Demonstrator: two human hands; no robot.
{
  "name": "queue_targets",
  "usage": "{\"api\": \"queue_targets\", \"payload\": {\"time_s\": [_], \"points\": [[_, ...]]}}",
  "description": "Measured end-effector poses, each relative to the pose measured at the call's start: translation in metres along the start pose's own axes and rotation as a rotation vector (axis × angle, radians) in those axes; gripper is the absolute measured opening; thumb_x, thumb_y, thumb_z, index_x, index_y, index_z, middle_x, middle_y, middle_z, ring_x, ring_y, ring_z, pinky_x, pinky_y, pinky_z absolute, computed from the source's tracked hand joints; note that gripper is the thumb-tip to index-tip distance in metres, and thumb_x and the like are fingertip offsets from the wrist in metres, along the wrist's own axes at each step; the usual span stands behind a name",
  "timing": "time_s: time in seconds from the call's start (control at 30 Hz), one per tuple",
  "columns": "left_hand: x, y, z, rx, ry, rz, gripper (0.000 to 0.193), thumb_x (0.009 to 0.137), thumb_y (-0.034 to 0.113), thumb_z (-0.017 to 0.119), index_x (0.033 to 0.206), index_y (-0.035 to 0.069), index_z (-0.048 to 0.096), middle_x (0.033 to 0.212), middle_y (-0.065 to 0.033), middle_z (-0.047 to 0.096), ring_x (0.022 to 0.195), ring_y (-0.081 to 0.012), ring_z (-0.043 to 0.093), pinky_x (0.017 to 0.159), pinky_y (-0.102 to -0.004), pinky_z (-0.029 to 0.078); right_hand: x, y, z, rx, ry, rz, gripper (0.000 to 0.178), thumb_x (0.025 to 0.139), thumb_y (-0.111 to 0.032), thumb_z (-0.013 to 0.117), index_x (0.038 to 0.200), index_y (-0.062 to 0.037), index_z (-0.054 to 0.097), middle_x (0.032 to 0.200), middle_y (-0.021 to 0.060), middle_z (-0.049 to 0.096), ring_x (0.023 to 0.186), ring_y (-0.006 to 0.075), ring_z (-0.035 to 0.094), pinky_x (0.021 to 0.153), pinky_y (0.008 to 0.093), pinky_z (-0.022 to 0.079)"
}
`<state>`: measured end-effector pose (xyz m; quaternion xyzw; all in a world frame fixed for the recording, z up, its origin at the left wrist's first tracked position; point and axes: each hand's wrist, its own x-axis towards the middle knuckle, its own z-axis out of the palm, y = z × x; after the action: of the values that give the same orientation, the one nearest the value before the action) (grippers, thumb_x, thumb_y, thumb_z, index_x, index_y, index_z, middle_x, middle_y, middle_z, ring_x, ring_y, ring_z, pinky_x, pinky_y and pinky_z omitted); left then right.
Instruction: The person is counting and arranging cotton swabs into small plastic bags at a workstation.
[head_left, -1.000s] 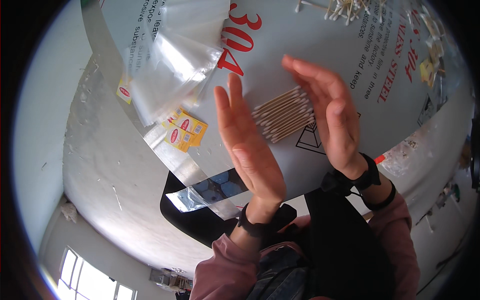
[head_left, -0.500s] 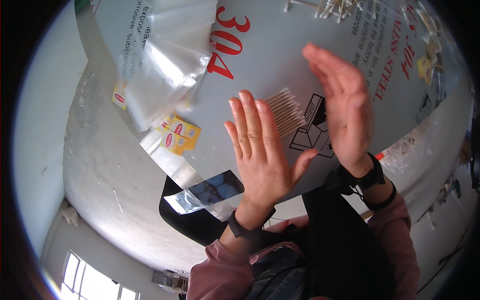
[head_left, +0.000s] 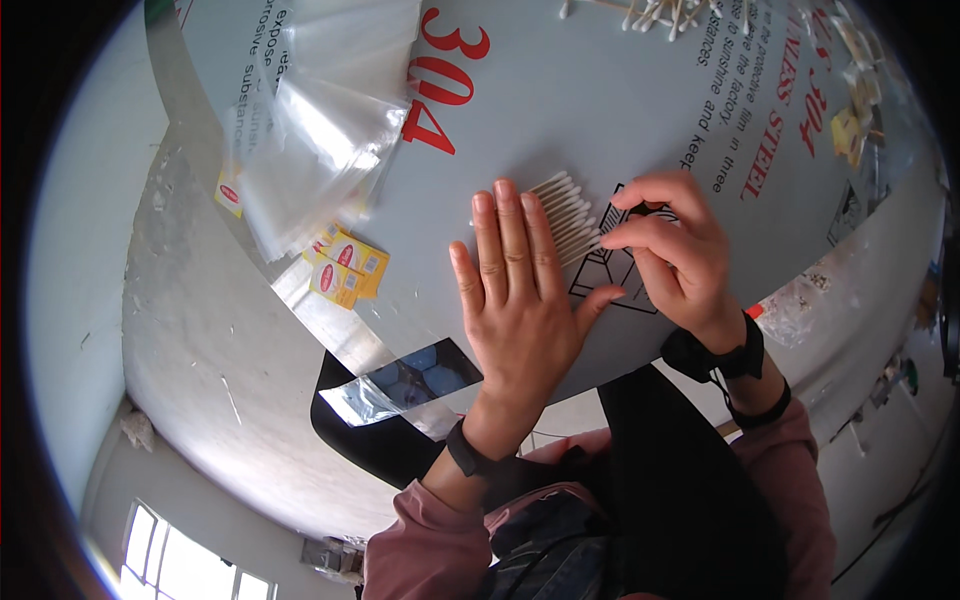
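My left hand [head_left: 520, 290] lies flat with its fingers stretched out, over the left part of a row of cotton swabs [head_left: 566, 215]. The swabs lie side by side, their white tips showing along the upper right; the hand hides their other ends. My right hand [head_left: 680, 250] is at the right end of the row. Its fingers are bent, with two fingertips apart and close to the swab tips. No swab shows between them.
The grey printed sheet-metal tabletop [head_left: 540, 110] carries clear plastic bags [head_left: 330, 120] at the upper left. Small yellow cards [head_left: 348, 265] lie below them. More loose swabs [head_left: 675, 14] sit at the far edge. Yellow-labelled packs [head_left: 848, 135] are at the right.
My right hand, held upright and stretched out before, has come down and left and bent its fingers by the swabs. The left hand stays flat over the row.
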<state>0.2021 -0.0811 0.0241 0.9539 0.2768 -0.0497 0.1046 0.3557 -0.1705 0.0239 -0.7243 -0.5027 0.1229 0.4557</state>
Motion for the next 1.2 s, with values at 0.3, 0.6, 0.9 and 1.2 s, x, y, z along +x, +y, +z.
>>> {"api": "queue_targets", "payload": {"time_s": [0.3, 0.6, 0.9, 1.2], "points": [[-0.0001, -0.0003, 0.0003, -0.023, 0.02, -0.004, 0.108, 0.091, 0.079, 0.033, 0.154, -0.008, 0.026, 0.162, -0.0269, 0.025, 0.153, -0.0403, 0.02, 0.122, -0.0549, 0.012, -0.0001, 0.0005, 0.0011, -0.071, -0.06, -0.041, 0.025, 0.07, 0.013, 0.061, 0.085, -0.0056, 0.069, 0.105, 0.0097, 0.063, 0.088, 0.026, 0.06, 0.07, 0.0342, 0.05], [0.0005, 0.0, -0.001, -0.034, 0.014, -0.005, 0.107, 0.092, 0.079, 0.033, 0.154, -0.008, 0.027, 0.162, -0.0269, 0.025, 0.153, -0.0401, 0.02, 0.123, -0.0548, 0.012, 0.0012, -0.0009, 0.0034, -0.121, -0.049, -0.032, 0.025, 0.071, 0.01, 0.062, 0.088, -0.0077, 0.069, 0.108, 0.0085, 0.063, 0.09, 0.0271, 0.059, 0.073, 0.0355, 0.05], [0.0009, 0.0005, 0.0002, -0.044, 0.027, -0.002, 0.107, 0.092, 0.078, 0.034, 0.154, -0.008, 0.028, 0.162, -0.0272, 0.025, 0.153, -0.0401, 0.02, 0.123, -0.0551, 0.011, 0.002, -0.0027, 0.0035, -0.115, -0.046, 0.005, 0.026, 0.074, 0.009, 0.062, 0.091, -0.009, 0.07, 0.109, 0.0079, 0.063, 0.093, 0.0266, 0.06, 0.073, 0.0358, 0.05], [0.001, -0.0002, 0.0003, -0.031, 0.032, -0.003, 0.106, 0.092, 0.078, 0.032, 0.154, -0.008, 0.028, 0.162, -0.0275, 0.025, 0.153, -0.0401, 0.02, 0.123, -0.055, 0.01, 0.0031, -0.0001, 0.0029, -0.156, -0.089, -0.052, 0.028, 0.075, 0.007, 0.063, 0.097, -0.0099, 0.071, 0.111, 0.0073, 0.063, 0.092, 0.0262, 0.06, 0.075, 0.0362, 0.049]]}}
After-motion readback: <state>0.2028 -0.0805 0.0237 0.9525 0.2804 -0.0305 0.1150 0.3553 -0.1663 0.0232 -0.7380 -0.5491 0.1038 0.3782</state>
